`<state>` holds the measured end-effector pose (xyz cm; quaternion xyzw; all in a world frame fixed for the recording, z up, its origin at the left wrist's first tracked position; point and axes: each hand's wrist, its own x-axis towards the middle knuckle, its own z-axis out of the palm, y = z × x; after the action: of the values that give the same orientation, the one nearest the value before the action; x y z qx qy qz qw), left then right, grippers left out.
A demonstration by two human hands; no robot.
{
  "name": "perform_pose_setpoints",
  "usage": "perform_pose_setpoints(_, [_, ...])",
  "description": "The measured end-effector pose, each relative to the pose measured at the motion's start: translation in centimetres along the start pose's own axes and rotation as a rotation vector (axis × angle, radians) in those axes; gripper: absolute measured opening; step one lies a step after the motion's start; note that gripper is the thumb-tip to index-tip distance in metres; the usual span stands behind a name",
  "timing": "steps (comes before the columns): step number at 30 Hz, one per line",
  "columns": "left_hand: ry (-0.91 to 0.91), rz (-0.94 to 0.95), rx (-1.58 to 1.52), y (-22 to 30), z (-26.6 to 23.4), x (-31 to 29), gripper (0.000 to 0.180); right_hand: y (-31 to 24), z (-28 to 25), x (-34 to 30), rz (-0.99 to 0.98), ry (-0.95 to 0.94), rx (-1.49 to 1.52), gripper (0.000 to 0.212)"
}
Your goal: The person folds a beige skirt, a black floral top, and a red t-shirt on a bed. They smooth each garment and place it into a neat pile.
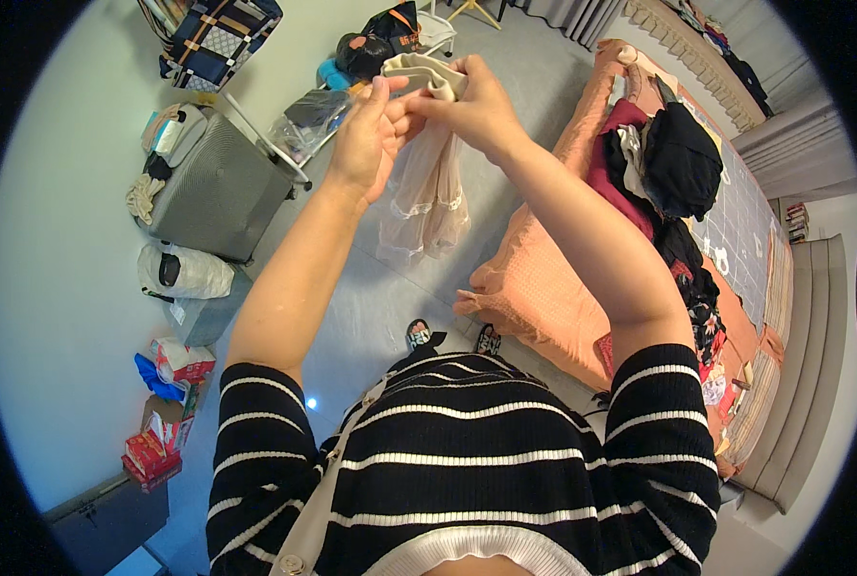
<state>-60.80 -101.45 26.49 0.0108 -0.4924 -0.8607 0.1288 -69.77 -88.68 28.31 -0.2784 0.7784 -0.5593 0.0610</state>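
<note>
Garment of sheer, pale-beige fabric [423,206] is hanging in folds over the smooth grey floor [351,288], its thick cream band [411,63] looping at the top; the bare right hand [481,108] is gripping that band, angling inward, while the bare left hand [366,144] is half-curling beside it, whether pinching cloth I cannot tell

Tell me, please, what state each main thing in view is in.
Sheer pale garment: hanging loosely in soft folds.
Cream waistband: bunched, looped partly open.
Right hand: closed on the waistband.
Left hand: raised beside it, fingers bent; firmness of grip unclear.
Orange bedspread: rumpled.
Black clothing: heaped.
Sandals: worn, partly hidden.
Grey curtain: hanging in folds.
</note>
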Motion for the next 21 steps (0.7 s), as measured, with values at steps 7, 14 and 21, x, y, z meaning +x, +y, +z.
perform_pose_setpoints(7, [0.194,0.533,0.619,-2.9,-4.3,1.5,0.07,-0.1,-2.6,0.6,-0.283,-0.37,-0.002,0.039])
perform_pose_setpoints(14, [-0.125,0.092,0.643,1.1,-5.2,3.5,0.051,-1.3,-4.8,1.0,-0.218,-0.318,-0.513,0.05])
perform_pose_setpoints(21, [-0.244,-0.011,0.823,-0.3,-3.3,3.6,0.066,0.2,-3.0,0.4,-0.14,-0.437,-0.817,0.046])
